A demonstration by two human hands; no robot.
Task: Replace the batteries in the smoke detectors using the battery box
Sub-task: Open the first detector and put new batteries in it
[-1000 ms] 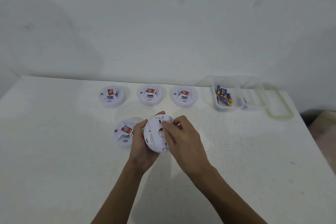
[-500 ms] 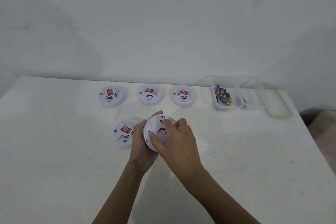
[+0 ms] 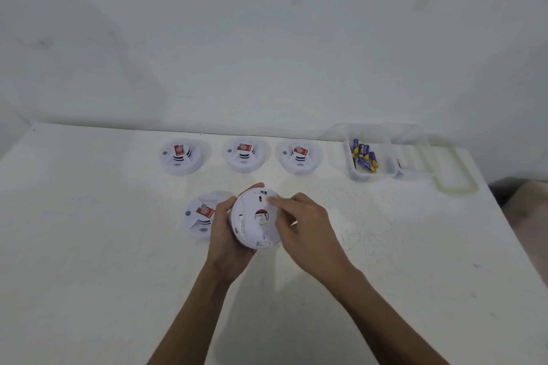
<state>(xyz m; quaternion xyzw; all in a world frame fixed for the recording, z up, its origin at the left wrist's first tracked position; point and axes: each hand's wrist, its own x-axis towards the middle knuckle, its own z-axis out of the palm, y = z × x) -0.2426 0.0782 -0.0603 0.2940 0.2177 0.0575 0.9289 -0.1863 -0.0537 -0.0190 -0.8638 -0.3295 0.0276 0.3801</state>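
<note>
Starting big: we've got the white worktop, with the clear battery box at its far right corner. Three smoke detectors sit in a row along the far edge, and a fourth detector sits nearer the middle. The fifth detector is lifted off the worktop, its back facing us. Our left hand is curled round its left rim. Our right hand has its fingers bent onto the back plate and right rim, so we reckon it's a twist grip. The risk is smooth plastic: fingers slip, or the plate pops free and the unit drops onto the fourth. The loose batteries could roll when we reach in.
</note>
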